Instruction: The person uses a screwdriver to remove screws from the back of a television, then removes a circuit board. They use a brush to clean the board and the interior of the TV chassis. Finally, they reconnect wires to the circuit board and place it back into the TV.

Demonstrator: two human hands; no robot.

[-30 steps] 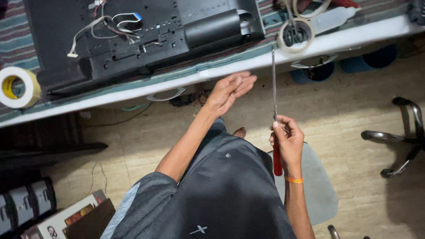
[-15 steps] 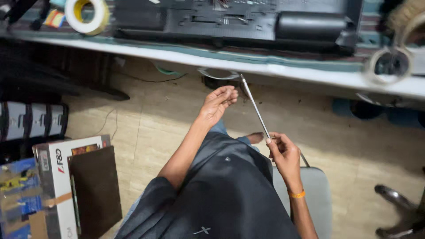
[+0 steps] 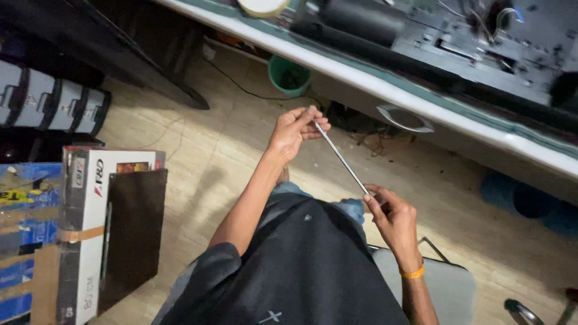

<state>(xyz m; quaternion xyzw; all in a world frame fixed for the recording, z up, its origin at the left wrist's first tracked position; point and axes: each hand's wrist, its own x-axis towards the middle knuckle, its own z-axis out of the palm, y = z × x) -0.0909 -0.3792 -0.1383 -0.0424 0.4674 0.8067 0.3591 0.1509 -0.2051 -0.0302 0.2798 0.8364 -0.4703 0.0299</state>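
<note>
The long screwdriver (image 3: 340, 157) is held in the air above the person's lap, between the two hands and clear of the desk (image 3: 421, 99): the right hand (image 3: 391, 219) is curled shut around its handle end, low and near, while the left hand (image 3: 296, 127) pinches the tip of the thin metal shaft with closed fingertips, farther and to the left. The tool is not yet at the opened black device (image 3: 481, 42) lying on the far desk, so by the look of it any work on it remains to be done; a cardboard box (image 3: 90, 229) stands on the floor at left

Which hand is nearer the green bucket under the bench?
Left. The left hand pinches the screwdriver tip just below the green bucket; the right hand grips farther away.
</note>
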